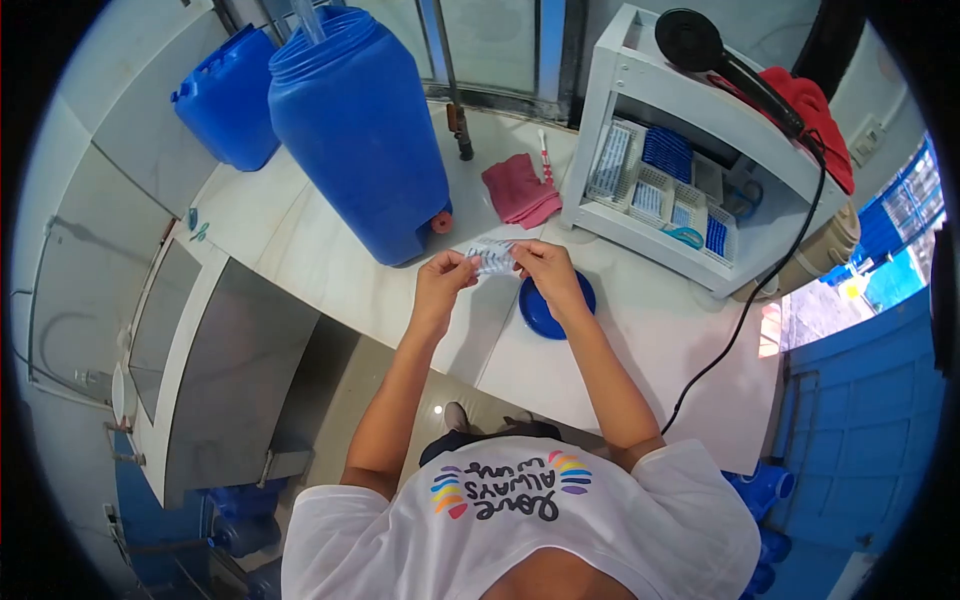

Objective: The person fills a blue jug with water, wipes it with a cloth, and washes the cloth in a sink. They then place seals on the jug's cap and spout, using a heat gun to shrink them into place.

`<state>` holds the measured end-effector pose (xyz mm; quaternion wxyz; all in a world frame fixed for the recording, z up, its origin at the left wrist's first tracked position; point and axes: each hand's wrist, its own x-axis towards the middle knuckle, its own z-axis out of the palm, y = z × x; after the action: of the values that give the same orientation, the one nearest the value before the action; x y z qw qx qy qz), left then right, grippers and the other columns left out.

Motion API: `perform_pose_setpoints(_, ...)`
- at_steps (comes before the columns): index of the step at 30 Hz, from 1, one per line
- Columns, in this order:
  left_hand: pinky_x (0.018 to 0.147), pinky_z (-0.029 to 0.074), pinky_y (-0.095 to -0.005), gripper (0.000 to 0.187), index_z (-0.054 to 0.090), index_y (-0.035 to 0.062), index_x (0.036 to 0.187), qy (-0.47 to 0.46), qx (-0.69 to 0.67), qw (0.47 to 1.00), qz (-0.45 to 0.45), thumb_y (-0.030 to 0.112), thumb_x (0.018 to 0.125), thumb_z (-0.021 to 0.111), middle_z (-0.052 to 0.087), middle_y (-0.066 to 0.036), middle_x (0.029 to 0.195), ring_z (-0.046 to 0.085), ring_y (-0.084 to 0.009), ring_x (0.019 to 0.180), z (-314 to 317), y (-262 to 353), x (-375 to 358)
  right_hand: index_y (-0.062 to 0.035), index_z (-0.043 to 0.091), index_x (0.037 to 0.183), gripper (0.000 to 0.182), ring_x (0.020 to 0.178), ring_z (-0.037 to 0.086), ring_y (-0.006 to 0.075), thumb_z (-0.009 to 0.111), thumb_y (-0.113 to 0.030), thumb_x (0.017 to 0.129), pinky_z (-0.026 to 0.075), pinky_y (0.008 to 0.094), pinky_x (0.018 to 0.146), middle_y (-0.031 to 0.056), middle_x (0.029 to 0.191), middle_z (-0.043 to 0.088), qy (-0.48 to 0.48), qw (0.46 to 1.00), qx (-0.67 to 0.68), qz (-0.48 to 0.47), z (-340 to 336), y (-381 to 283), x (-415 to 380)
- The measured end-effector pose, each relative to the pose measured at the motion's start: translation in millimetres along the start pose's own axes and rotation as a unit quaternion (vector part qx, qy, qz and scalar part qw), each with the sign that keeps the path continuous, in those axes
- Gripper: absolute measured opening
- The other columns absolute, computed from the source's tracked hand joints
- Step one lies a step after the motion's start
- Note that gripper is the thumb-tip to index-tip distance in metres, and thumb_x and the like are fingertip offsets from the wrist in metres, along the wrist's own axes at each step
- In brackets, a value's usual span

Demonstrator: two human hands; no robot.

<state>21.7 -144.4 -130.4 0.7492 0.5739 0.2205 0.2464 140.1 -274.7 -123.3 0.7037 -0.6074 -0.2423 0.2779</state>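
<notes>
My left hand (pixel 443 277) and my right hand (pixel 545 268) both pinch a small clear plastic packet (pixel 493 258), one at each end, above the white counter (pixel 330 260). The packet is held stretched between my fingers, and what it holds is too small to make out. A round blue lid (pixel 535 312) lies on the counter just under my right hand.
A large blue water drum (pixel 360 130) with a red tap (pixel 441 222) stands left of my hands, a smaller blue jerrycan (pixel 228 97) behind it. A pink cloth (pixel 520 190) lies beyond. A white shelf (pixel 690 150) holds packets and a black hair dryer (pixel 700 45), its cord trailing down.
</notes>
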Motion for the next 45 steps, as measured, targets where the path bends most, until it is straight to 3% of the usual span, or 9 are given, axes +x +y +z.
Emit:
perform_pose_setpoints(8, 0.063, 0.037, -0.0190, 0.014, 0.062, 0.0055, 0.076, 0.067, -0.024, 0.997, 0.023, 0.017, 0.082, 0.067, 0.056, 0.003, 0.070, 0.048, -0.0045, 0.068, -25, -7, -3, 0.0000, 0.065, 0.103, 0.030, 0.068, 0.053, 0.0096, 0.057, -0.024, 0.088, 0.043, 0.0243, 0.064, 0.0018, 0.077, 0.061, -0.162, 0.977, -0.098, 0.098, 19, 30, 33)
perform_pose_setpoints(12, 0.060, 0.045, -0.0302, 0.017, 0.061, -0.0028, 0.084, 0.177, 0.262, 0.935, 0.162, 0.014, 0.086, 0.059, 0.059, -0.009, 0.080, 0.057, -0.0184, 0.070, -22, -20, 11, -0.0007, 0.063, 0.105, 0.033, 0.077, 0.059, 0.0138, 0.056, -0.028, 0.089, 0.046, 0.0271, 0.072, 0.0047, 0.084, 0.065, 0.028, 0.943, -0.244, -0.224, -26, -27, 47)
perform_pose_setpoints(14, 0.060, 0.047, -0.0347, 0.017, 0.060, -0.0051, 0.087, 0.179, 0.381, 0.873, 0.245, 0.012, 0.086, 0.057, 0.060, -0.015, 0.086, 0.060, -0.0253, 0.071, -19, -25, 18, -0.0022, 0.062, 0.105, 0.025, 0.084, 0.062, 0.0160, 0.057, -0.021, 0.088, 0.048, 0.0287, 0.074, 0.0097, 0.088, 0.066, 0.098, 0.937, -0.270, -0.199, -51, -112, 21)
perform_pose_setpoints(19, 0.067, 0.047, -0.0397, 0.015, 0.060, -0.0038, 0.094, 0.200, 0.453, 0.816, 0.298, 0.007, 0.086, 0.053, 0.055, -0.021, 0.097, 0.058, -0.0355, 0.076, -22, -35, 46, -0.0009, 0.063, 0.102, 0.027, 0.080, 0.064, 0.0265, 0.059, -0.017, 0.081, 0.049, 0.0351, 0.074, 0.0155, 0.093, 0.065, 0.335, 0.652, -0.451, -0.509, -103, -247, 2)
perform_pose_setpoints(23, 0.068, 0.047, -0.0410, 0.013, 0.061, -0.0025, 0.091, 0.193, 0.485, 0.791, 0.319, 0.004, 0.082, 0.053, 0.056, -0.020, 0.090, 0.056, -0.0360, 0.077, -14, -30, 52, -0.0010, 0.048, 0.125, 0.051, 0.113, 0.050, 0.0348, 0.051, -0.026, 0.082, 0.037, 0.0364, 0.097, 0.0234, 0.121, 0.052, 0.328, 0.511, -0.689, -0.396, -211, -293, 61)
perform_pose_setpoints(28, 0.065, 0.047, -0.0385, 0.009, 0.060, 0.0008, 0.081, 0.155, 0.659, 0.653, 0.339, 0.002, 0.074, 0.055, 0.059, -0.014, 0.078, 0.059, -0.0307, 0.077, -14, -35, 69, 0.0073, 0.048, 0.119, 0.060, 0.099, 0.059, 0.0365, 0.058, -0.031, 0.074, 0.044, 0.0390, 0.089, 0.0264, 0.110, 0.058, 0.152, 0.598, -0.786, -0.050, -192, -326, 87)
perform_pose_setpoints(31, 0.061, 0.047, -0.0358, 0.005, 0.058, 0.0036, 0.077, 0.122, 0.718, 0.594, 0.343, 0.004, 0.072, 0.056, 0.061, -0.012, 0.076, 0.061, -0.0274, 0.074, -10, -34, 80, 0.0091, 0.047, 0.117, 0.066, 0.092, 0.062, 0.0363, 0.063, -0.032, 0.069, 0.048, 0.0399, 0.081, 0.0274, 0.102, 0.061, 0.111, 0.561, -0.820, 0.027, -172, -333, 95)
perform_pose_setpoints(40, 0.060, 0.054, -0.0327, 0.013, 0.053, 0.0033, 0.082, 0.050, 0.755, 0.607, 0.242, -0.001, 0.071, 0.060, 0.062, -0.016, 0.081, 0.066, -0.0271, 0.070, -6, -34, 83, 0.0085, 0.063, 0.074, 0.036, 0.069, 0.064, 0.0335, 0.060, -0.025, 0.061, 0.049, 0.0391, 0.067, 0.0243, 0.069, 0.061, 0.186, 0.582, -0.776, -0.159, -189, -325, 86)
perform_pose_setpoints(45, 0.059, 0.055, -0.0320, 0.018, 0.049, 0.0008, 0.087, 0.034, 0.726, 0.637, 0.256, -0.001, 0.072, 0.059, 0.059, -0.020, 0.092, 0.065, -0.0284, 0.073, -17, -46, 80, 0.0030, 0.062, 0.084, 0.032, 0.063, 0.058, 0.0179, 0.065, -0.027, 0.072, 0.044, 0.0301, 0.058, 0.0089, 0.074, 0.063, 0.236, 0.780, -0.535, -0.222, -198, -345, 10)
